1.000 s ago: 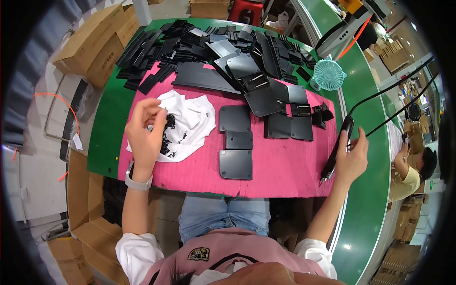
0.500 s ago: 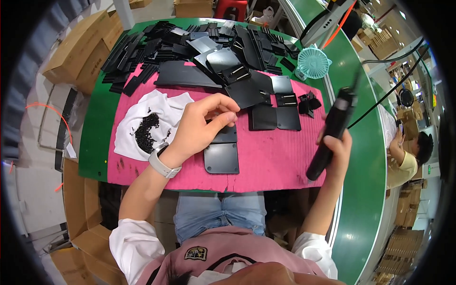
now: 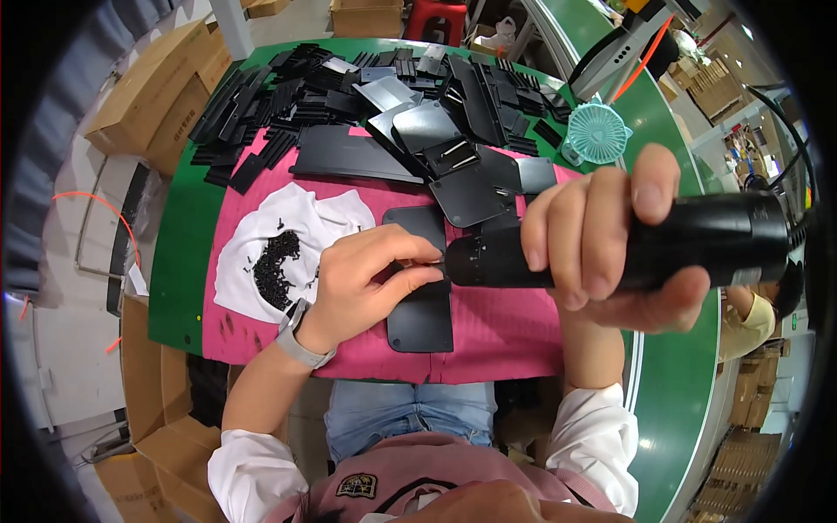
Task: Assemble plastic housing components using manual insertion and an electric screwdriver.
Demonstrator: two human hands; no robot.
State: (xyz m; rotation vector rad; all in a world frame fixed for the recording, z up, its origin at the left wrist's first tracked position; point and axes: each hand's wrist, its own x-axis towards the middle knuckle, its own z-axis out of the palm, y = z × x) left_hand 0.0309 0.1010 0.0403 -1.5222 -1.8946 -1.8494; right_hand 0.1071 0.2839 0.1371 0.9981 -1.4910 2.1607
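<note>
My right hand (image 3: 610,231) is wrapped round a black corded electric screwdriver (image 3: 706,240), held level with its tip toward the left. My left hand (image 3: 370,275), wearing a grey-banded watch, has thumb and forefinger pinched together right at that tip; whatever is between them is too small to make out. Under the fingers lie black plates with rounded corners, a near one (image 3: 420,327) and a far one (image 3: 414,222). Left of my left hand, a heap of small black screws (image 3: 275,270) rests on a white cloth (image 3: 240,253).
A pink sheet (image 3: 497,336) covers part of the green table (image 3: 179,288). Stacked black panels and strips (image 3: 305,96) fill the back. A teal fan (image 3: 597,133) stands at the back right. Cardboard boxes (image 3: 153,96) sit to the left. Another person (image 3: 750,322) is far right.
My right hand has swung the screwdriver from upright at the right to level, its tip now meeting my left fingers. The left hand has moved slightly down, still pinched.
</note>
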